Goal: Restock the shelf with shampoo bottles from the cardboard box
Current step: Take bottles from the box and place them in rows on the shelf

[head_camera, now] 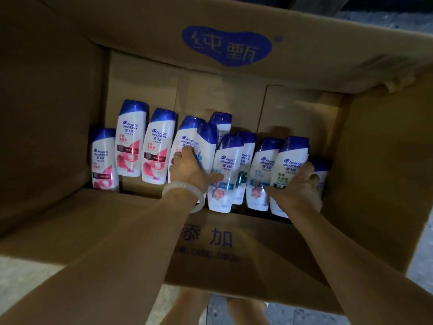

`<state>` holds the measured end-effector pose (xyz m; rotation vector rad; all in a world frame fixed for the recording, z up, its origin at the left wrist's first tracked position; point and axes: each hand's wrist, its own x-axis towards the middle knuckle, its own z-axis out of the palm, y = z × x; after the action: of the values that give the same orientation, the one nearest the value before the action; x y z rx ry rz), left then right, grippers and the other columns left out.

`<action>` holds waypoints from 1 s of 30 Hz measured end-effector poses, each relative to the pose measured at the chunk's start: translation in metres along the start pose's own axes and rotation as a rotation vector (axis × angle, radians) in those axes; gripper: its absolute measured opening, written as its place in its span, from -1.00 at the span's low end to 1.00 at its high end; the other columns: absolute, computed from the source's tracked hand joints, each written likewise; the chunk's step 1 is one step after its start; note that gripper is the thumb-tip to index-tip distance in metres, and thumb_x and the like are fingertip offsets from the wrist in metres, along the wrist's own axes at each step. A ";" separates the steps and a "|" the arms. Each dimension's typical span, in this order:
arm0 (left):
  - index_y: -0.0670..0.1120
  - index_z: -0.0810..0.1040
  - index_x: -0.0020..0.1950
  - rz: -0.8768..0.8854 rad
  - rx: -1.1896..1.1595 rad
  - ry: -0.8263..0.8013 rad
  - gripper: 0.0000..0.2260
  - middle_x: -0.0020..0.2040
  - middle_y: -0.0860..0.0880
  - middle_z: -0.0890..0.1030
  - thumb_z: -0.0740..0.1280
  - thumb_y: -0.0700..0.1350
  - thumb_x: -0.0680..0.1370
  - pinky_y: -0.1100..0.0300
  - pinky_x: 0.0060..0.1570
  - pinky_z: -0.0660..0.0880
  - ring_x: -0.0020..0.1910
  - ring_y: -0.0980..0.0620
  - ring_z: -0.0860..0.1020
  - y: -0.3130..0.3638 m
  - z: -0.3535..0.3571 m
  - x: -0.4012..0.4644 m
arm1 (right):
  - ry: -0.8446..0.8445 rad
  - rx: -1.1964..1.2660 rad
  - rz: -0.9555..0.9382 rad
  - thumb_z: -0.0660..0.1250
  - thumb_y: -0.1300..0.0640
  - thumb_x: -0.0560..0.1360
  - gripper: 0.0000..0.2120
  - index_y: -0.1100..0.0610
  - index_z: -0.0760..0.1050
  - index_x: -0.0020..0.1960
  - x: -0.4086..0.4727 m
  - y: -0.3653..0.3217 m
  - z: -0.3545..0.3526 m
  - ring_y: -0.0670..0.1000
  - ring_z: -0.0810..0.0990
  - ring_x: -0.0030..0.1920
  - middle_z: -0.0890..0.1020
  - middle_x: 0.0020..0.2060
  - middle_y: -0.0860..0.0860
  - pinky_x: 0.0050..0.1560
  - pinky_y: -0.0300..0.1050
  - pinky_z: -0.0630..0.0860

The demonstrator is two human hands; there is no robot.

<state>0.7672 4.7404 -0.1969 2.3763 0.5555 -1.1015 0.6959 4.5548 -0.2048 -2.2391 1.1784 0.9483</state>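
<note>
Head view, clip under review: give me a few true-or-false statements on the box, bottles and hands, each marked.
1. Both hands reach into the cardboard box. True.
2. The shampoo bottles have red caps. False: the caps are blue, as on the far-left bottle.
3. The left hand wears a pale bangle at the wrist. True.
4. The right hand is outside the box. False: it grips a green-label bottle inside it.
5. The box is empty. False: many bottles remain.

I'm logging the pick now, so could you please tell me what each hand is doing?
Left hand: grips a white shampoo bottle with a blue cap.
Right hand: grips a white, blue-capped shampoo bottle with a green label.
</note>
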 end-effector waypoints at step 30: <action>-0.16 0.46 0.16 -0.197 -0.681 -0.217 -0.65 -0.18 -0.06 0.57 0.34 -0.38 0.42 0.15 -0.33 0.53 -0.27 -0.02 0.55 -0.007 -0.061 -0.025 | -0.198 0.190 -0.079 0.58 0.25 0.17 -0.36 0.23 0.30 0.11 -0.017 -0.034 -0.021 0.04 0.44 -0.07 0.45 -0.09 0.05 -0.12 -0.07 0.46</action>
<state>0.7855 4.7759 -0.1436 1.6233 0.9260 -1.0223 0.7258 4.5689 -0.1758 -1.9782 1.0382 0.9596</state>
